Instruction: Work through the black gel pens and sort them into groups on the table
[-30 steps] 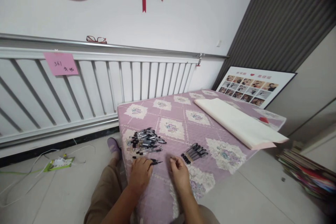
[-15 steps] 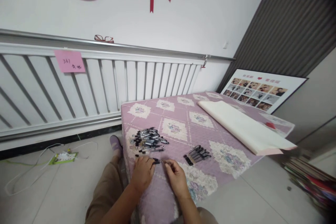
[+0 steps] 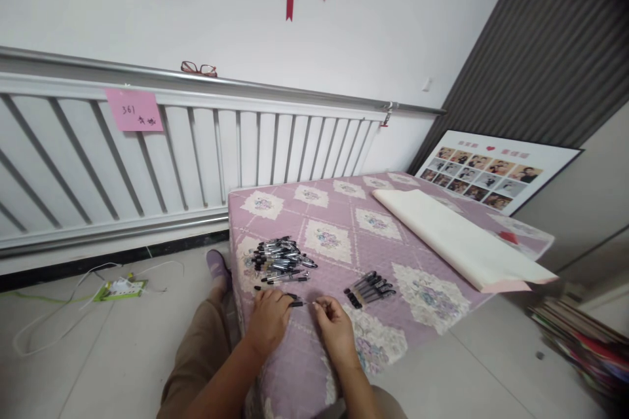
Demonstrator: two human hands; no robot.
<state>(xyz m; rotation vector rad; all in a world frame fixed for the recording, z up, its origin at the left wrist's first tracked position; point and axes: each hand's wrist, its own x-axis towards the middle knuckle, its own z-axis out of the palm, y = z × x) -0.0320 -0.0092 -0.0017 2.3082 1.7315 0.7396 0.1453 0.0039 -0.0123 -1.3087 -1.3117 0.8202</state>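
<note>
My left hand rests knuckles-up on the purple patterned tablecloth, fingers curled around a black pen whose tip sticks out to the right. My right hand is pinched at the pen's thin tip end, just right of the left hand. A heap of several black and clear pens lies just beyond my left hand. A smaller neat row of black pens lies to the right of my right hand.
A folded cream sheet lies across the table's right half. A white radiator with a pink note lines the wall. A framed photo collage leans at right. Cables and a power strip lie on the floor at left.
My right hand has moved left from open table toward my left hand and closed on the pen's tip. The view has shifted slightly.
</note>
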